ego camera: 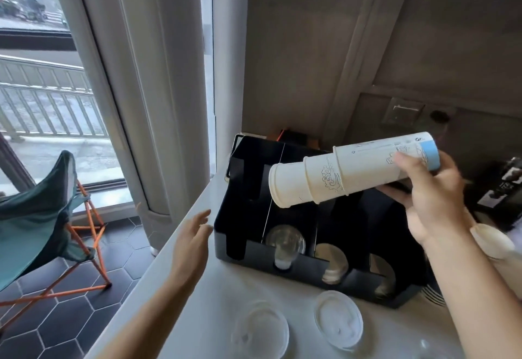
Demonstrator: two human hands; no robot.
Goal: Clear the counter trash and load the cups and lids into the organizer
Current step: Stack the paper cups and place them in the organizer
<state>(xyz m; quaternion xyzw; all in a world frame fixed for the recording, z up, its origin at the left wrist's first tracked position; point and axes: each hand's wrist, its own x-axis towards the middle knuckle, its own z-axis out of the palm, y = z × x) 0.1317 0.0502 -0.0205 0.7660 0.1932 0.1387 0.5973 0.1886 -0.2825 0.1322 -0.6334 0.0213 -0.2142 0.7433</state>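
My right hand (429,197) grips a nested stack of white paper cups (339,172) by its blue-banded end and holds it sideways above the black organizer (237,234). The stack's open rims point left, over the organizer's back compartments. The organizer's front slots hold clear lids (285,242) and whitish lids (333,265). My left hand (192,242) hovers with straight fingers just left of the organizer, above the white counter (214,302), holding nothing. Two clear lids (261,330) (339,319) lie on the counter in front of the organizer.
The counter's left edge drops to a dark hexagon-tiled floor with a green folding chair (36,217). A white column (158,104) and window stand behind. Dark equipment (505,186) sits at the right, and stacked plates (435,296) show beside the organizer.
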